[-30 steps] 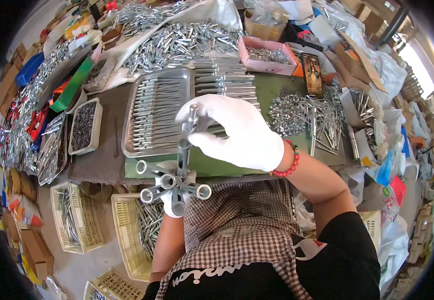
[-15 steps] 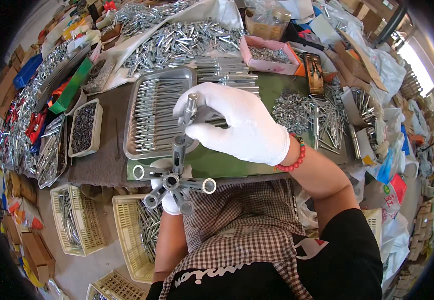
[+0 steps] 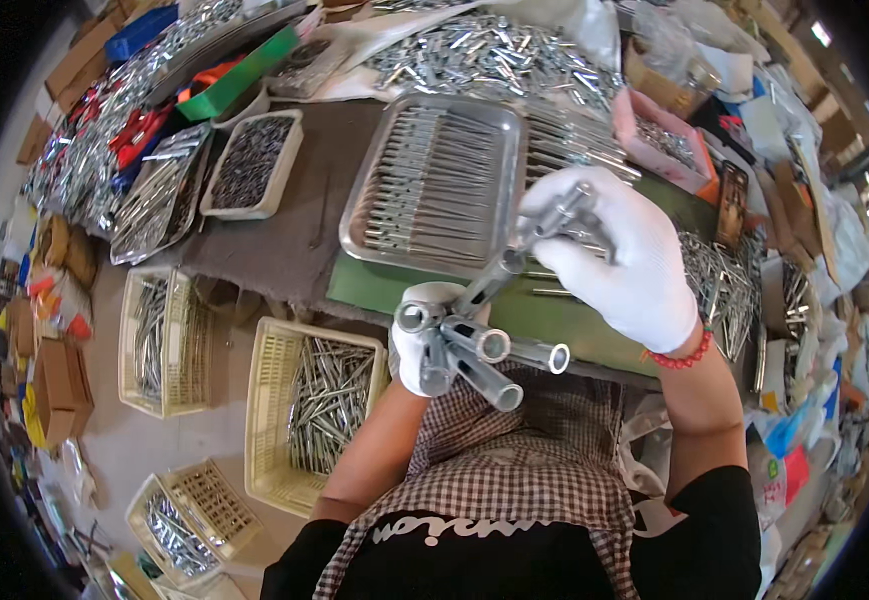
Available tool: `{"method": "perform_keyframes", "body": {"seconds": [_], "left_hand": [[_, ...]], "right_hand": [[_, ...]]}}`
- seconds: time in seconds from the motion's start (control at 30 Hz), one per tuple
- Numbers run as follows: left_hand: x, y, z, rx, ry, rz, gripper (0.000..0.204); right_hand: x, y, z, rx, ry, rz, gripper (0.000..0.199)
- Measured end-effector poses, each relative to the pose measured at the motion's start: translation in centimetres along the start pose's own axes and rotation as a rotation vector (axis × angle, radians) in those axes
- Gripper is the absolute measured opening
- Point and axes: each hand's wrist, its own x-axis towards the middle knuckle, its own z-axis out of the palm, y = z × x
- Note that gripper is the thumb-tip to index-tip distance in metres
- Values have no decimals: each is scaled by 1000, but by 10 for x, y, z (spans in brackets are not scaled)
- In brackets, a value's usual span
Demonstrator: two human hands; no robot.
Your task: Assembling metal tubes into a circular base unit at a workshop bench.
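Note:
In a white glove, my left hand (image 3: pixel 410 360) is closed around a fanned bundle of shiny metal tubes (image 3: pixel 480 342), several open ends pointing right and toward me. One tube (image 3: pixel 492 282) of that bundle slants up toward my other hand. My right hand (image 3: pixel 640 265), gloved too and with a red bead bracelet (image 3: pixel 683 352) at the wrist, pinches a short metal tube piece (image 3: pixel 563 212) between thumb and fingers. Its lower end is close to the slanting tube; whether they touch I cannot tell. Behind the hands, a metal tray (image 3: pixel 351 222) holds rows of slim metal rods (image 3: pixel 435 180).
Loose metal parts (image 3: pixel 495 55) lie heaped on white cloth at the back. A pink box (image 3: pixel 663 150) and piled long pins (image 3: pixel 720 290) stand right. At left are a tub of dark screws (image 3: pixel 253 165) and a green box (image 3: pixel 240 75). Yellow crates (image 3: pixel 255 420) sit below the table.
The whole view has swung, so table and tray appear farther right. The tube bundle in my left hand has turned to point more rightward. The piece in my right hand has tilted from upright.

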Motion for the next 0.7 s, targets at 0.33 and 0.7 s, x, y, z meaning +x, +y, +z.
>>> {"method": "perform_keyframes", "body": {"seconds": [0.33, 0.7], "left_hand": [[5, 2, -9, 713, -105, 686, 17], [-6, 16, -8, 662, -253, 400, 23]], "right_hand": [[1, -10, 0, -187, -22, -94, 26], [16, -1, 1, -55, -217, -182, 24]]}}
